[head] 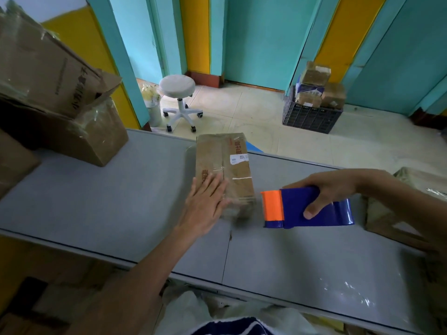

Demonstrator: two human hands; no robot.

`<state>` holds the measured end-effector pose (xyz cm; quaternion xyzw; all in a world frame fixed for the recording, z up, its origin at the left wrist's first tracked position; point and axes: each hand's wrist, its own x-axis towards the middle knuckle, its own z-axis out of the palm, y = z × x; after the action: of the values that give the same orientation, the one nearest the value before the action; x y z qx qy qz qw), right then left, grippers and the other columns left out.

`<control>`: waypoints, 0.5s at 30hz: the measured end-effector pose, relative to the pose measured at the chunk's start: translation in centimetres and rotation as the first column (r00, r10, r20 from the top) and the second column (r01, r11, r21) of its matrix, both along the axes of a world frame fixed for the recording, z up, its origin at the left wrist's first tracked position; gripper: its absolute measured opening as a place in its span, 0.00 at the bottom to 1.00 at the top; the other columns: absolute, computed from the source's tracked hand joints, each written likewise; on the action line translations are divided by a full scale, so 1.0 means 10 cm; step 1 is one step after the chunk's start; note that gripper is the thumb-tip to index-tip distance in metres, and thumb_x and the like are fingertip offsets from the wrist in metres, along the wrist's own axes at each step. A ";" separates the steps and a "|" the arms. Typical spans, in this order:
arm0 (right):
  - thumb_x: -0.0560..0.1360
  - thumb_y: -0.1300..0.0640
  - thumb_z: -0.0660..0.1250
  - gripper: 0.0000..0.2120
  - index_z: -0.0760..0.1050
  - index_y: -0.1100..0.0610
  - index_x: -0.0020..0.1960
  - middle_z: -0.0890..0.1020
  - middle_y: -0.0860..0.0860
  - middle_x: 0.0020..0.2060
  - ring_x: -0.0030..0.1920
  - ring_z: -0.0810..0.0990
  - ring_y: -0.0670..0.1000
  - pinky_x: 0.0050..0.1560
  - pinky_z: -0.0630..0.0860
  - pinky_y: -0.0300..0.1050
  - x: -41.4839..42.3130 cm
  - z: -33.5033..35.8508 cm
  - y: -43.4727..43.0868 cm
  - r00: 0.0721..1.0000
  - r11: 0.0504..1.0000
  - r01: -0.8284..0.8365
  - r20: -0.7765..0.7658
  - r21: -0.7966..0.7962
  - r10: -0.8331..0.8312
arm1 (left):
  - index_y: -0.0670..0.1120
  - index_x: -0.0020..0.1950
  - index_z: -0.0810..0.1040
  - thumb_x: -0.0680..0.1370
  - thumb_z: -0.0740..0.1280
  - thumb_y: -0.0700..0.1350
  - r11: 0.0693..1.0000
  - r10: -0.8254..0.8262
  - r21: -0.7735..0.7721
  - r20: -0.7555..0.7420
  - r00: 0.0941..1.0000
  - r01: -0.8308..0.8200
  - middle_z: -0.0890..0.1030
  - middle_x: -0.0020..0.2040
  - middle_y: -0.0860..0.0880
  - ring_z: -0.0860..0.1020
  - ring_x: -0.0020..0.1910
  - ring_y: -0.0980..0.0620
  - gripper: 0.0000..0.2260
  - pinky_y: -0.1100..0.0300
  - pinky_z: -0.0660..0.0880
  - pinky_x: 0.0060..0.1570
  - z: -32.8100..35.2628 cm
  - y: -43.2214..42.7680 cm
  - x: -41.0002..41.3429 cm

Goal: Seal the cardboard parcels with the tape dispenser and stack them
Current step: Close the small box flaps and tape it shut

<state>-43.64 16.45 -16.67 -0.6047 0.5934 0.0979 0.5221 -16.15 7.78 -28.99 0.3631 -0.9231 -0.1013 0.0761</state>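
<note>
Under left hand, one parcel.

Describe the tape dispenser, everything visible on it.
The tape dispenser looks plastic: dark blue body, an orange block at the end nearest the cardboard parcel, and a glossy blue curved guard at the other end. No tape is visible. It is held level, apart from the parcel, low over the grey table; contact with the table is unclear. The right hand grips it from above, fingers curled round the body.
</note>
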 end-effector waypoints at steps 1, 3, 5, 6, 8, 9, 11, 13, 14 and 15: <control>0.65 0.46 0.72 0.26 0.69 0.38 0.61 0.81 0.41 0.52 0.51 0.81 0.44 0.56 0.78 0.48 -0.03 0.01 0.04 1.000 1.000 0.013 0.001 -0.005 -0.013 | 0.49 0.76 0.51 0.71 0.25 0.66 1.000 -0.001 0.013 0.001 1.000 0.001 0.51 0.77 0.52 0.45 0.75 0.54 0.40 0.50 0.36 0.71 0.01 0.00 0.00; 0.64 0.44 0.73 0.27 0.69 0.39 0.61 0.81 0.42 0.52 0.51 0.81 0.44 0.54 0.79 0.46 -0.12 0.04 0.11 1.000 1.000 0.022 -0.020 -0.013 -0.023 | 0.50 0.76 0.51 0.70 0.25 0.67 1.000 -0.005 0.014 0.015 1.000 0.005 0.49 0.77 0.53 0.43 0.74 0.56 0.41 0.50 0.35 0.71 0.02 0.00 0.00; 0.63 0.42 0.75 0.28 0.68 0.38 0.60 0.81 0.43 0.52 0.51 0.81 0.45 0.52 0.79 0.41 -0.26 0.10 0.19 0.997 0.999 0.035 -0.072 0.000 -0.035 | 0.51 0.76 0.50 0.70 0.24 0.67 1.000 -0.007 0.004 0.034 0.999 0.007 0.48 0.76 0.54 0.40 0.73 0.57 0.41 0.51 0.34 0.71 0.02 0.01 0.01; 0.64 0.44 0.76 0.28 0.68 0.38 0.60 0.81 0.42 0.52 0.51 0.81 0.45 0.51 0.78 0.39 -0.32 0.14 0.23 0.993 0.999 0.050 -0.109 0.017 -0.047 | 0.51 0.76 0.50 0.70 0.24 0.67 1.000 -0.003 -0.003 0.035 0.999 0.003 0.49 0.77 0.54 0.41 0.73 0.58 0.41 0.51 0.34 0.71 0.02 -0.01 0.02; 0.67 0.50 0.74 0.27 0.65 0.38 0.61 0.80 0.42 0.52 0.51 0.80 0.45 0.50 0.77 0.37 -0.42 0.20 0.29 0.983 0.995 0.097 -0.158 0.033 -0.091 | 0.50 0.76 0.53 0.69 0.22 0.67 1.000 0.008 0.001 0.029 1.000 -0.008 0.51 0.77 0.53 0.44 0.75 0.57 0.43 0.51 0.35 0.71 0.03 -0.02 0.00; 0.69 0.51 0.73 0.26 0.65 0.38 0.61 0.80 0.42 0.52 0.51 0.80 0.45 0.50 0.77 0.38 -0.43 0.18 0.29 0.978 0.993 0.116 -0.174 0.019 -0.111 | 0.50 0.76 0.53 0.68 0.22 0.67 1.000 0.007 0.003 0.031 0.999 -0.007 0.51 0.77 0.53 0.44 0.74 0.57 0.44 0.51 0.35 0.71 0.04 -0.03 -0.01; 0.70 0.51 0.72 0.25 0.65 0.37 0.61 0.79 0.40 0.51 0.51 0.79 0.44 0.52 0.76 0.39 -0.39 0.07 0.27 0.968 0.993 0.119 -0.220 -0.015 -0.119 | 0.50 0.76 0.53 0.69 0.23 0.68 1.000 0.000 0.009 0.015 1.000 0.000 0.52 0.77 0.53 0.43 0.73 0.58 0.44 0.51 0.35 0.71 0.03 -0.04 -0.01; 0.70 0.50 0.73 0.26 0.67 0.37 0.63 0.80 0.39 0.51 0.51 0.79 0.43 0.56 0.75 0.44 -0.34 -0.14 0.26 0.964 0.991 0.131 -0.228 -0.031 -0.134 | 0.50 0.76 0.56 0.70 0.25 0.68 1.000 -0.002 0.007 -0.010 1.000 0.002 0.55 0.76 0.53 0.47 0.75 0.56 0.43 0.51 0.37 0.71 0.01 -0.04 -0.01; 0.70 0.48 0.74 0.26 0.67 0.36 0.63 0.80 0.39 0.51 0.52 0.79 0.45 0.57 0.75 0.45 -0.32 -0.26 0.25 0.963 0.988 0.150 -0.221 -0.033 -0.154 | 0.50 0.76 0.56 0.70 0.25 0.68 1.000 -0.001 0.000 -0.011 1.000 0.001 0.55 0.76 0.52 0.49 0.75 0.54 0.43 0.51 0.37 0.71 0.01 -0.04 -0.01; 0.69 0.47 0.74 0.26 0.68 0.36 0.63 0.80 0.39 0.51 0.52 0.80 0.46 0.57 0.75 0.45 -0.31 -0.37 0.25 0.961 0.983 0.180 -0.209 -0.028 -0.182 | 0.49 0.76 0.57 0.70 0.25 0.68 1.000 -0.001 -0.001 -0.007 1.000 0.001 0.56 0.76 0.52 0.49 0.75 0.54 0.43 0.51 0.37 0.71 0.01 -0.04 -0.02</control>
<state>-46.76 18.99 -20.41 -0.5365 0.6987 0.1107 0.4601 -16.34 7.38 -28.86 0.3620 -0.9231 -0.1021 0.0797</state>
